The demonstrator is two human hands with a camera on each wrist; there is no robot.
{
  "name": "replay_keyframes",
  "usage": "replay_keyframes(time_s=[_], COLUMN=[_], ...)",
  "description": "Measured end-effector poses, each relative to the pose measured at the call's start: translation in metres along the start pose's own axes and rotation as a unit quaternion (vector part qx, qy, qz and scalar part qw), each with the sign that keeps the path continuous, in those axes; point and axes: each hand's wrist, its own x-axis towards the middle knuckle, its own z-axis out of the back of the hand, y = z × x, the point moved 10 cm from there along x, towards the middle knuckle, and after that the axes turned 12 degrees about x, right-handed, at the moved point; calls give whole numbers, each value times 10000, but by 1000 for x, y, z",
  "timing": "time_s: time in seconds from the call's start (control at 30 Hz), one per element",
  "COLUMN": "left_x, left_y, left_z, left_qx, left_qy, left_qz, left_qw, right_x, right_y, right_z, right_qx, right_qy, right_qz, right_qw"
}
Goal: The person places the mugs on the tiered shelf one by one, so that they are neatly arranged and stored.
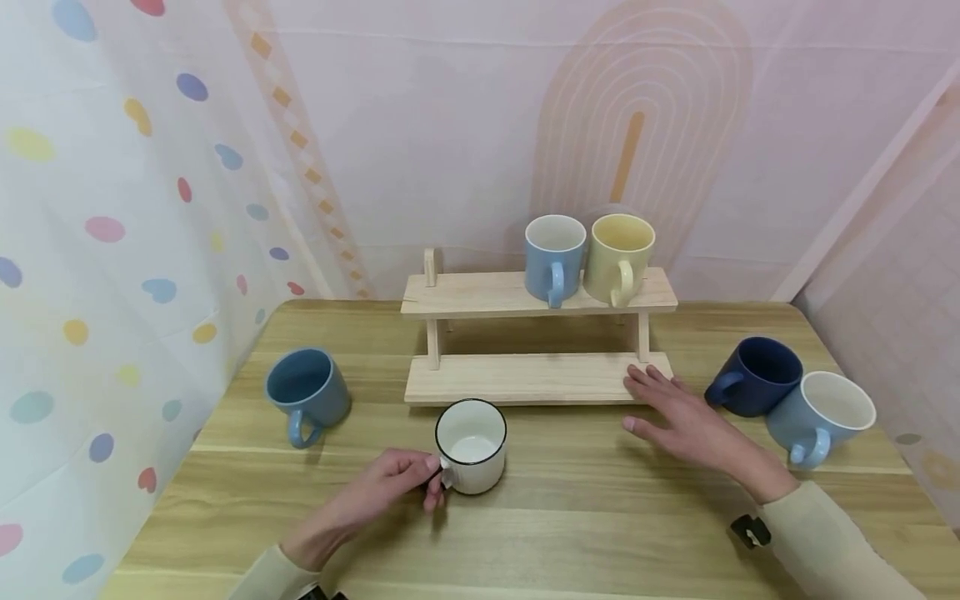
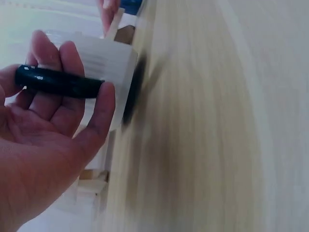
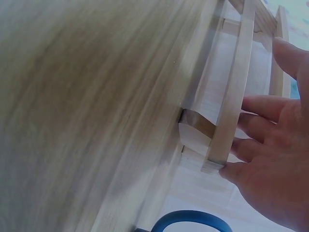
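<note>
A white mug with a dark rim [image 1: 472,475] stands upright in front of the wooden two-tier rack [image 1: 517,379]. My left hand [image 1: 390,483] grips its handle, which shows black in the left wrist view [image 2: 60,83] between fingers and thumb. Whether the mug's base touches the table cannot be made out. My right hand [image 1: 690,421] rests with spread fingers on the right end of the rack's lower board; the right wrist view has the fingertips [image 3: 229,170] against that board's edge. On the upper board are a light blue mug [image 1: 543,271] and a yellow mug [image 1: 603,275], side by side.
A teal-blue mug [image 1: 318,400] is at the left of the wooden table [image 1: 555,533]. Right of the rack, beyond my right hand, a navy mug [image 1: 738,392] and a light blue mug with white inside [image 1: 795,425] sit close together. A patterned curtain [image 1: 420,125] hangs behind.
</note>
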Motion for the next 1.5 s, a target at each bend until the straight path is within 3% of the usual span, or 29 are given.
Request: replay_keyframes(time_s=[0.27,0.63,0.8,1.23,1.5], left_x=[1,14,22,44,63], left_y=[-18,-57,-73,-101,-114], left_z=[-2,5,13,31,47], left_qx=[199,275,324,321,432], left_qy=[-388,-1253,-1642,-2391,-2903], left_qz=[-203,-354,-420,-152,-316], left_qw=[9988,9911,9850,9703,9554], right_x=[0,1,1,1,1], right_y=[0,0,-1,-1,1], right_z=[0,1,1,0,0], right_qx=[-68,-197,-204,-225,-242], right_qy=[-12,-83,-119,-187,-204], right_qz=[10,65,87,178,233], right_qw=[10000,9998,9997,9994,9992])
